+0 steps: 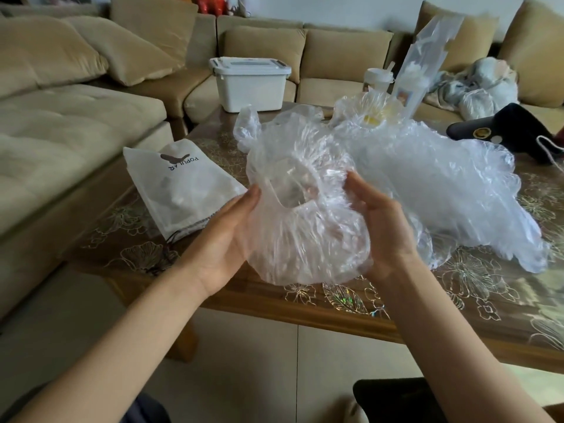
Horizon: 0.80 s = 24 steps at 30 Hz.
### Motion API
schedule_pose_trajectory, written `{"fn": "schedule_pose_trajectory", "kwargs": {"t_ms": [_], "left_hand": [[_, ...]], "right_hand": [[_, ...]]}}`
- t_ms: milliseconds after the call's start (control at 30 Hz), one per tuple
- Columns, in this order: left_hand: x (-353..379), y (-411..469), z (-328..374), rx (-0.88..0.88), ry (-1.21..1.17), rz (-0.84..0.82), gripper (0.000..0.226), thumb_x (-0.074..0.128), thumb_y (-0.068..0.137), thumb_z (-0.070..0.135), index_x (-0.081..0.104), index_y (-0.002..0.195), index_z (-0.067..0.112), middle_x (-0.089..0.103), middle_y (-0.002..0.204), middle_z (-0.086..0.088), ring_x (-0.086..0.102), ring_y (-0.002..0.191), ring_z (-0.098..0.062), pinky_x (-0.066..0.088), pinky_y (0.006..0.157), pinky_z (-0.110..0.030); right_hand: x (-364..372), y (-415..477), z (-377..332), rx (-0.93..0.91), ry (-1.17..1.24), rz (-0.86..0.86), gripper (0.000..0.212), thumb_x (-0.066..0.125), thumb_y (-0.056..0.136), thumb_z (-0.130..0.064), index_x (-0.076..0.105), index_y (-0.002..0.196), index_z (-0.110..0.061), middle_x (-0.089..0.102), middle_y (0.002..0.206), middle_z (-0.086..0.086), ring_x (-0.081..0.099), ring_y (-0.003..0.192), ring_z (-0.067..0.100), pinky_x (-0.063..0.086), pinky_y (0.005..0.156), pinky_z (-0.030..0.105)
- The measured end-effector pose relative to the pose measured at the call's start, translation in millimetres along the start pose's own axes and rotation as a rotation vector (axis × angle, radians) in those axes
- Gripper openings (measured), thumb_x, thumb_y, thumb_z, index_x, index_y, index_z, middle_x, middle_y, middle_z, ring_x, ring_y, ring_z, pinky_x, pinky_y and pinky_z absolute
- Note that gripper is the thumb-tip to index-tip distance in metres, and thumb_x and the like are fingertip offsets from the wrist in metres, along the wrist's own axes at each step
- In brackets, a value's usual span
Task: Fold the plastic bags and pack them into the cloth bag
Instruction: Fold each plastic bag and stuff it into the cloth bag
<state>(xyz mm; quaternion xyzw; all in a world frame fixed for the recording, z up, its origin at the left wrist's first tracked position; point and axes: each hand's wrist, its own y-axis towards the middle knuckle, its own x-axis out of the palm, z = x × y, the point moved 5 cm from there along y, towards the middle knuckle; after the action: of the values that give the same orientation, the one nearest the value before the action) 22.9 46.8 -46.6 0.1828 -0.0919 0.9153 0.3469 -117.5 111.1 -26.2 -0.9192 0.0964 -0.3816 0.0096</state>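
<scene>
a crumpled clear plastic bag [305, 233] hangs just right of the cloth bag [180, 190]. the left hand [225, 239] pinches its left side, fingers hidden behind it; the right hand [384, 227] curls round its right side. a heap of bags [433, 178] lies farther right of the cloth bag.

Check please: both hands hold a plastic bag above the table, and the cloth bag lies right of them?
Wrong side: the head view shows the cloth bag left of the left hand and right hand, which hold the plastic bag above the table.
</scene>
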Motion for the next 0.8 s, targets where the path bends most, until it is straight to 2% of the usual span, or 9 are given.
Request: {"fn": "schedule_pose_trajectory", "kwargs": {"t_ms": [100,167,267,367,400,500,633,700,800], "left_hand": [[-10,4,-3,-0.030,-0.089,0.102,0.032,0.056,0.084,0.025,0.064,0.113,0.015,0.071,0.108,-0.004,0.067,0.099,-0.018,0.055,0.083,-0.032],[-25,5,-3,0.011,0.003,0.304,0.016,0.061,0.084,0.016,0.068,0.098,0.014,0.073,0.088,0.000,0.069,0.079,-0.013,0.057,0.067,-0.026],[-48,3,-3,0.027,0.210,0.510,0.007,0.059,0.091,0.014,0.066,0.089,0.014,0.070,0.080,0.000,0.066,0.072,-0.013,0.054,0.064,-0.026],[-63,5,-4,0.017,0.436,0.560,0.022,0.058,0.092,0.015,0.062,0.113,0.011,0.067,0.104,-0.006,0.064,0.097,-0.023,0.051,0.091,-0.041],[-64,5,-5,0.012,0.498,0.559,0.030,0.058,0.092,0.015,0.058,0.121,0.010,0.065,0.109,-0.004,0.062,0.102,-0.023,0.048,0.095,-0.042],[-66,3,-3,0.039,0.670,0.530,0.042,0.059,0.092,0.016,0.049,0.132,0.015,0.059,0.118,0.002,0.057,0.110,-0.019,0.046,0.098,-0.041],[-65,-1,2,0.063,0.759,0.497,0.048,0.059,0.091,0.017,0.044,0.137,0.016,0.053,0.134,-0.003,0.051,0.121,-0.020,0.042,0.103,-0.043],[-65,-4,3,0.085,0.705,0.480,0.037,0.058,0.092,0.013,0.052,0.128,0.020,0.060,0.123,0.001,0.057,0.111,-0.009,0.047,0.097,-0.032],[-55,-8,11,0.141,0.592,0.386,0.027,0.054,0.092,0.004,0.056,0.099,0.030,0.061,0.094,0.017,0.059,0.077,0.017,0.045,0.068,-0.002]], "right_hand": [[-14,17,6,-0.133,-0.188,0.190,0.016,0.050,0.094,-0.019,0.062,0.086,-0.012,0.063,0.075,0.001,0.060,0.067,0.020,0.052,0.068,0.031],[-26,21,-1,-0.286,-0.434,0.354,0.023,0.051,0.094,-0.014,0.060,0.073,-0.015,0.060,0.062,-0.005,0.054,0.059,0.014,0.049,0.057,0.024],[-24,21,-13,-0.471,-0.962,0.297,0.024,0.049,0.092,-0.005,0.060,0.109,-0.017,0.067,0.094,-0.002,0.063,0.089,0.015,0.051,0.084,0.033],[-39,21,3,-0.364,-1.920,0.123,0.056,0.049,0.092,-0.014,0.030,0.144,-0.018,0.053,0.132,0.000,0.047,0.123,0.018,0.033,0.105,0.037],[-51,20,9,-0.305,-2.096,0.118,0.057,0.045,0.096,-0.022,0.022,0.148,-0.021,0.042,0.145,0.001,0.037,0.133,0.020,0.024,0.110,0.037],[-81,17,12,-0.197,-2.121,0.125,0.051,0.032,0.101,-0.038,0.020,0.149,-0.024,0.026,0.154,0.002,0.021,0.141,0.021,0.012,0.115,0.038],[-120,23,-30,-0.187,-2.175,0.351,0.049,0.037,0.099,-0.037,0.034,0.144,-0.016,0.035,0.149,0.013,0.029,0.137,0.029,0.018,0.113,0.042],[-113,23,-40,-0.261,-2.146,0.431,0.045,0.048,0.096,-0.029,0.044,0.138,-0.013,0.045,0.141,0.016,0.038,0.131,0.032,0.025,0.109,0.043],[-68,17,-36,-0.590,-1.951,0.462,0.036,0.054,0.091,-0.009,0.056,0.127,-0.009,0.054,0.131,0.012,0.046,0.122,0.030,0.033,0.103,0.041]]}}
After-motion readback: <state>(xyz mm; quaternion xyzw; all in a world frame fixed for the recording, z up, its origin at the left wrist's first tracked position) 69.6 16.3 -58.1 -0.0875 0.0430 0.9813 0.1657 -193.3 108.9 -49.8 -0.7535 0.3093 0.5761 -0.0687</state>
